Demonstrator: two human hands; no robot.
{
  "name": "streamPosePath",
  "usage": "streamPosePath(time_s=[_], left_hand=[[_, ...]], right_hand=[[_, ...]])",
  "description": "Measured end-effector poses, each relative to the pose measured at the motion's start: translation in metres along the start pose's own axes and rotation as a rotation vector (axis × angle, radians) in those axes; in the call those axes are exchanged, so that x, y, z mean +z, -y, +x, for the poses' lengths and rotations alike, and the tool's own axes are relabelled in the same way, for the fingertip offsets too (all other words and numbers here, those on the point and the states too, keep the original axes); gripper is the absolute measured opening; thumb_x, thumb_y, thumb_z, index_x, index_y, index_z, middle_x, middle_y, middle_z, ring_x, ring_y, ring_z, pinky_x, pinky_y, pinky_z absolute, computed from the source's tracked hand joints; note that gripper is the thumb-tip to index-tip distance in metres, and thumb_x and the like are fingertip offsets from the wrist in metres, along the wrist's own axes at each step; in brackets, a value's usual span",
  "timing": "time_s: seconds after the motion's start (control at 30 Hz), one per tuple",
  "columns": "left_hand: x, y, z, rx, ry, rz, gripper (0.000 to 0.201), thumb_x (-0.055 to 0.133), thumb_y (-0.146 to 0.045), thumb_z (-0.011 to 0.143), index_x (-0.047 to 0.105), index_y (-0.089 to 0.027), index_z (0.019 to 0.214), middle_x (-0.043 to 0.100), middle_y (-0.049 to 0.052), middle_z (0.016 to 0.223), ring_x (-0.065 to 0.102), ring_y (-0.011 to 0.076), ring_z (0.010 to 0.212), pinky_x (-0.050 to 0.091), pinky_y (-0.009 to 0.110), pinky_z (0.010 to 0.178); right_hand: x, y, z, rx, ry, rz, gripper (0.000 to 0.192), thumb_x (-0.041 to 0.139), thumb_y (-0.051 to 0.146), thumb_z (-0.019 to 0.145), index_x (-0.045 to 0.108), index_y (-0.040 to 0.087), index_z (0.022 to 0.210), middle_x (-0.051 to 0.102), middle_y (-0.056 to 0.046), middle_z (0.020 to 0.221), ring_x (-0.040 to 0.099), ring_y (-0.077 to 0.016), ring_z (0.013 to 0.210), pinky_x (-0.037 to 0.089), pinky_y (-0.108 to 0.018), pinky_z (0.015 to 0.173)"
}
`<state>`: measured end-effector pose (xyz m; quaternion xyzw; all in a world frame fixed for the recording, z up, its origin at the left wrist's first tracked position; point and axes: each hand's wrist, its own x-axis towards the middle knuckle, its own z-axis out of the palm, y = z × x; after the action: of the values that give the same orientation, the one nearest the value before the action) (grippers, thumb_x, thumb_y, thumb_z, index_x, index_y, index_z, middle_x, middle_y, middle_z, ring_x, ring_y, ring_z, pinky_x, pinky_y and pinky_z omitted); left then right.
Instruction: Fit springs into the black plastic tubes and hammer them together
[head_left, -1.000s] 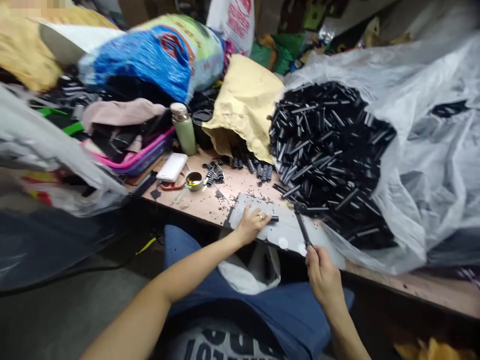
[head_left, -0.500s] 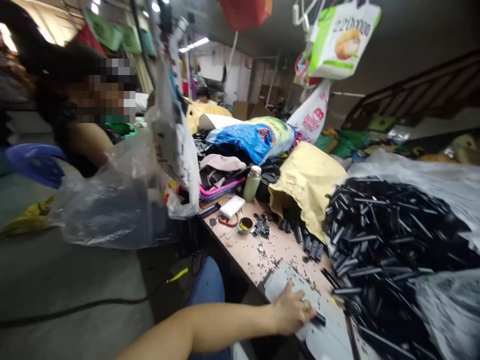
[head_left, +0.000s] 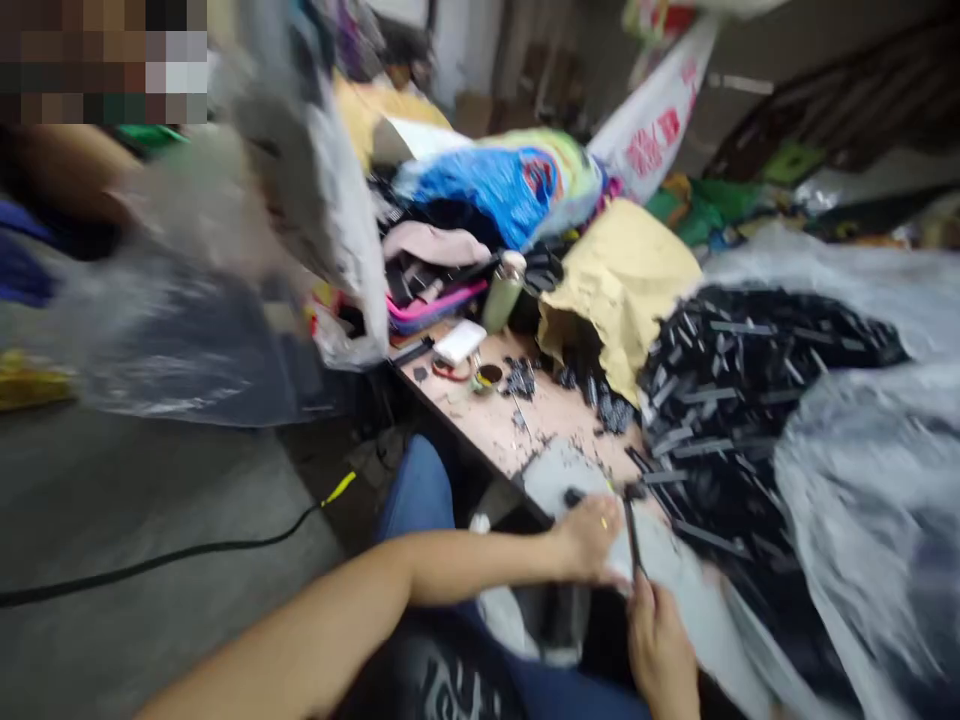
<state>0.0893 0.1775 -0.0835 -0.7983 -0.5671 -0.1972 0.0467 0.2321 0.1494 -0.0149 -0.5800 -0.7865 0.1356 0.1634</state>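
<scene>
My left hand (head_left: pixel 589 540), with a ring on one finger, is closed over the grey board (head_left: pixel 551 475) at the table's near edge. A short black piece (head_left: pixel 574 497) pokes out from it, blurred; its exact kind is unclear. Just to the right, my right hand (head_left: pixel 664 640) grips the handle of a small hammer (head_left: pixel 633 530), its dark head pointing away from me beside the left fingers. Next to the board lies a heap of loose black strips (head_left: pixel 720 390) in a clear plastic bag (head_left: pixel 862 450).
Black ridged tubes (head_left: pixel 611 410) spill from a yellow sack (head_left: pixel 626 280). Behind stand a green flask (head_left: pixel 504 295), a white box-like item (head_left: pixel 459 342) and a small cup (head_left: pixel 489 377). Plastic bags (head_left: pixel 352 250) hang at left. A person's arm (head_left: pixel 82 170) shows beyond them.
My right hand has come into view with the hammer, which lay beside the board before. My left hand has turned and closed more around the black piece. The view has tilted down.
</scene>
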Motion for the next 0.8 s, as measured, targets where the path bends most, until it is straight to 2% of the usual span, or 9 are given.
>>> streamPosePath(time_s=[0.1, 0.17, 0.33, 0.47, 0.5, 0.57, 0.67, 0.73, 0.8], left_hand=[[-0.001, 0.0, -0.005, 0.001, 0.119, -0.154, 0.089, 0.048, -0.064, 0.081, 0.038, 0.004, 0.137, 0.04, 0.027, 0.142, 0.034, 0.035, 0.134, 0.019, 0.045, 0.112], [0.001, 0.002, -0.006, 0.001, 0.154, -0.202, 0.089, 0.046, -0.062, 0.083, 0.034, 0.006, 0.139, 0.034, 0.028, 0.145, 0.025, 0.0359, 0.139, 0.015, 0.046, 0.113], [0.005, -0.001, -0.013, 0.017, 0.149, -0.172, 0.091, 0.043, -0.06, 0.083, 0.025, 0.006, 0.143, 0.026, 0.028, 0.15, 0.015, 0.0357, 0.143, 0.011, 0.048, 0.115], [0.011, 0.002, -0.013, 0.041, 0.151, -0.114, 0.072, 0.04, -0.039, 0.088, 0.026, 0.006, 0.143, 0.029, 0.027, 0.149, 0.024, 0.0347, 0.14, 0.015, 0.047, 0.114], [0.011, 0.004, -0.01, 0.041, 0.145, -0.116, 0.072, 0.041, -0.039, 0.088, 0.028, 0.005, 0.142, 0.031, 0.027, 0.147, 0.027, 0.035, 0.139, 0.018, 0.047, 0.113], [0.008, 0.009, 0.0, 0.027, 0.135, -0.137, 0.067, 0.045, -0.041, 0.088, 0.035, 0.002, 0.139, 0.042, 0.025, 0.141, 0.037, 0.0343, 0.132, 0.026, 0.047, 0.109], [-0.008, 0.008, 0.014, -0.029, 0.18, -0.146, 0.037, 0.041, -0.024, 0.092, 0.054, -0.005, 0.122, 0.061, 0.018, 0.115, 0.054, 0.0274, 0.111, 0.043, 0.04, 0.093], [-0.022, 0.003, 0.013, -0.016, 0.216, -0.153, 0.028, 0.038, -0.013, 0.092, 0.059, -0.009, 0.109, 0.064, 0.014, 0.1, 0.058, 0.0241, 0.097, 0.047, 0.036, 0.081], [-0.037, 0.004, 0.007, 0.018, 0.2, -0.184, 0.024, 0.043, -0.019, 0.092, 0.06, -0.013, 0.108, 0.064, 0.012, 0.099, 0.058, 0.0236, 0.094, 0.048, 0.034, 0.076]], right_hand=[[0.007, 0.003, -0.01, 0.077, 0.116, 0.057, 0.055, 0.016, 0.066, 0.089, 0.05, 0.024, 0.08, 0.065, -0.008, 0.068, 0.063, -0.0242, 0.061, 0.044, -0.032, 0.056], [0.004, 0.009, -0.012, 0.098, 0.152, 0.079, 0.052, 0.019, 0.064, 0.09, 0.051, 0.023, 0.083, 0.064, -0.007, 0.067, 0.062, -0.0232, 0.06, 0.042, -0.031, 0.057], [0.001, 0.028, -0.019, 0.102, -0.009, 0.098, 0.047, 0.019, 0.051, 0.096, 0.053, 0.019, 0.099, 0.063, -0.006, 0.072, 0.06, -0.0185, 0.061, 0.039, -0.026, 0.058], [0.012, 0.029, -0.026, 0.053, 0.213, -0.122, 0.037, 0.027, 0.043, 0.098, 0.054, 0.02, 0.088, 0.063, -0.006, 0.071, 0.057, -0.017, 0.055, 0.03, -0.025, 0.053], [0.013, 0.026, -0.026, 0.053, 0.242, -0.141, 0.035, 0.028, 0.042, 0.098, 0.054, 0.02, 0.088, 0.064, -0.005, 0.071, 0.057, -0.017, 0.055, 0.029, -0.025, 0.053], [0.008, 0.017, -0.024, 0.094, 0.193, -0.122, 0.035, 0.027, 0.042, 0.099, 0.054, 0.02, 0.092, 0.063, -0.004, 0.07, 0.058, -0.0173, 0.057, 0.029, -0.025, 0.054], [-0.005, -0.006, -0.013, 0.206, 0.036, -0.1, 0.038, 0.025, 0.045, 0.099, 0.054, 0.02, 0.094, 0.061, -0.004, 0.067, 0.057, -0.0182, 0.058, 0.029, -0.025, 0.055], [-0.009, -0.028, -0.003, 0.252, -0.018, -0.134, 0.04, 0.026, 0.047, 0.098, 0.055, 0.02, 0.094, 0.061, -0.004, 0.069, 0.056, -0.0187, 0.059, 0.029, -0.026, 0.056], [-0.007, -0.051, 0.009, 0.275, -0.025, -0.194, 0.041, 0.028, 0.049, 0.097, 0.056, 0.019, 0.094, 0.062, -0.006, 0.07, 0.055, -0.0194, 0.06, 0.029, -0.028, 0.057]])
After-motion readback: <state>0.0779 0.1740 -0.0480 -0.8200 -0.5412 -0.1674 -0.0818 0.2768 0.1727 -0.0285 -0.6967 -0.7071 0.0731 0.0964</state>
